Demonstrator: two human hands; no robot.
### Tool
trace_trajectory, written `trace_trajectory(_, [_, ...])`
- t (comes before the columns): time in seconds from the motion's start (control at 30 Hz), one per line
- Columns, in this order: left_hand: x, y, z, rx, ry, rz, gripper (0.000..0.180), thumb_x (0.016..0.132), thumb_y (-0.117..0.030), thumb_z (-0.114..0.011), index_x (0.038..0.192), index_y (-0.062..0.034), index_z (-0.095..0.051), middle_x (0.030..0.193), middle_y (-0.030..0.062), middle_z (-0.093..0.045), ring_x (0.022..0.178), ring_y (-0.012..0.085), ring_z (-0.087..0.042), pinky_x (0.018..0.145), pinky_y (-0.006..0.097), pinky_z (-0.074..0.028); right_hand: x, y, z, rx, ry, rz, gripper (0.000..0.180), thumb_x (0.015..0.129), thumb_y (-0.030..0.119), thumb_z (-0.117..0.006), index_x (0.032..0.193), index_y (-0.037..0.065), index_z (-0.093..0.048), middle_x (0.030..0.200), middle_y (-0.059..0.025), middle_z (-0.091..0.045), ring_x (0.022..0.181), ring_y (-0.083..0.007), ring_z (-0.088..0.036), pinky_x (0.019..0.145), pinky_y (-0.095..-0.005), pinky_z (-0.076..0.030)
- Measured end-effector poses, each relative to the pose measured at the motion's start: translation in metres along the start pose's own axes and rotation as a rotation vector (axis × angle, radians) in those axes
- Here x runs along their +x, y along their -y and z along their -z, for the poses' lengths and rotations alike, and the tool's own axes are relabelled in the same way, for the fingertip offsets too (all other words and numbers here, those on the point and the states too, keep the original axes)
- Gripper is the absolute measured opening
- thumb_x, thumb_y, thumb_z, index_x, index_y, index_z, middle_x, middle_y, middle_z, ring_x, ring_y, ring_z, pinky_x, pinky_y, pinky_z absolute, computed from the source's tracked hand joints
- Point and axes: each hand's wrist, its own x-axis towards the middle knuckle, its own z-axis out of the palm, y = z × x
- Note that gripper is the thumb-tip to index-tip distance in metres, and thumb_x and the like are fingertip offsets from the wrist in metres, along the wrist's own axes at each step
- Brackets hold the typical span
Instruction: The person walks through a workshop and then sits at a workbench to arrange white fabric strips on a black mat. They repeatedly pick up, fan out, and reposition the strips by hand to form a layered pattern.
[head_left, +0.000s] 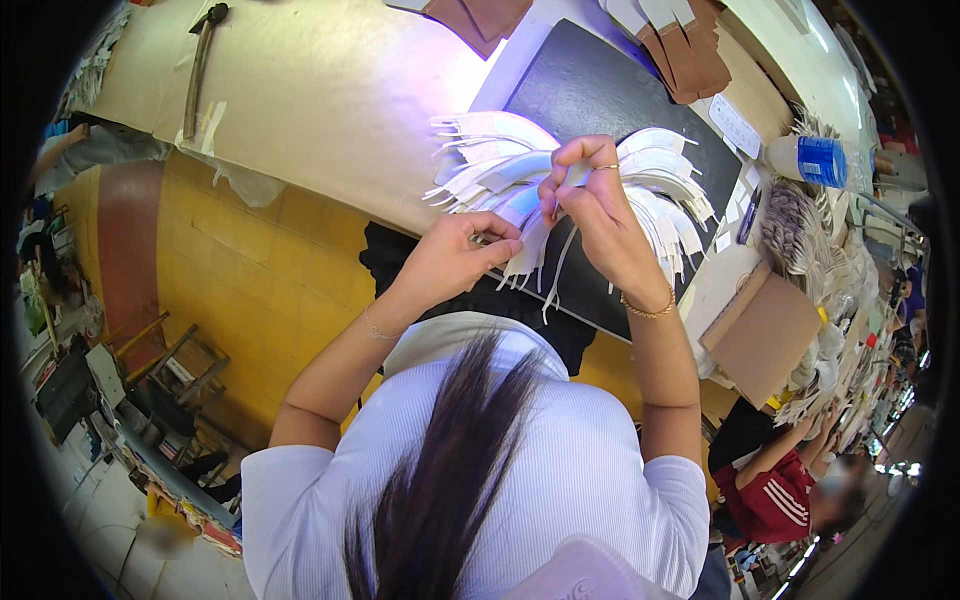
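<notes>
Curved white strips with thin cord-like ends lie fanned in a left bundle and a right bundle. Both rest across a black board on the table. My left hand is closed at the near end of the left bundle, thumb and fingers pinching a white strip. Just to its right, my right hand is raised over the strips between the two bundles. Its thumb and forefinger are pressed together; whatever they hold is too small to make out.
A hammer lies on the brown-covered table at the far left. Brown cut pieces sit at the back. To the right are a blue-labelled bottle, a pen and a cardboard box. A person in red works nearby.
</notes>
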Motion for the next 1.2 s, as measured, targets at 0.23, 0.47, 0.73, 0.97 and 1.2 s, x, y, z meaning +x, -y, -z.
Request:
trace_trajectory(0.23, [0.003,0.001,0.002,-0.128,-0.017,0.087,0.017,0.099,-0.019,-0.062,0.104,-0.0029,-0.060,0.073,0.0008,-0.060,0.042,0.0086,-0.054,0.039,0.023,-0.036,0.006,-0.001,-0.005,-0.202,0.053,-0.021,0.037,0.099,0.003,-0.058,0.132,0.004,-0.041,0.104,-0.0081,-0.065,0.081,-0.0097,-0.057,0.073,-0.0249,-0.050])
trace_trajectory(0.47, [0.004,0.012,0.003,-0.326,0.005,0.038,0.026,0.100,-0.024,-0.063,0.113,-0.0037,-0.056,0.086,0.0053,-0.069,0.057,0.0144,-0.068,0.048,0.021,-0.049,-0.007,0.008,0.014,-0.798,0.137,0.065,0.013,0.093,0.009,-0.070,0.103,0.000,-0.070,0.097,-0.0050,-0.069,0.079,-0.0100,-0.062,0.074,-0.0265,-0.052])
trace_trajectory(0.73, [0.009,0.013,0.005,-0.252,0.036,0.050,0.036,0.097,-0.020,-0.068,0.124,0.0006,-0.057,0.105,0.0144,-0.075,0.073,0.0171,-0.074,0.058,0.023,-0.056,0.000,0.016,0.013,-0.756,0.012,-0.058,0.016,0.085,0.011,-0.077,0.097,0.001,-0.073,0.082,-0.0083,-0.073,0.069,-0.0141,-0.067,0.066,-0.0266,-0.052])
trace_trajectory(0.97, [0.010,0.013,0.005,-0.220,0.033,0.065,0.037,0.097,-0.021,-0.068,0.124,0.0017,-0.058,0.103,0.0141,-0.075,0.072,0.0173,-0.074,0.059,0.023,-0.057,0.004,0.014,0.008,-0.881,0.042,0.009,0.012,0.084,0.011,-0.077,0.092,0.002,-0.074,0.079,-0.0093,-0.073,0.064,-0.0162,-0.067,0.062,-0.0280,-0.050])
trace_trajectory(1.2, [0.009,0.012,0.005,-0.217,0.036,0.064,0.035,0.097,-0.021,-0.068,0.122,0.0013,-0.058,0.101,0.0129,-0.075,0.070,0.0160,-0.073,0.057,0.022,-0.055,0.007,0.011,0.007,-0.952,0.055,0.019,0.012,0.084,0.011,-0.076,0.091,0.002,-0.073,0.080,-0.0117,-0.073,0.067,-0.0226,-0.069,0.064,-0.0309,-0.052])
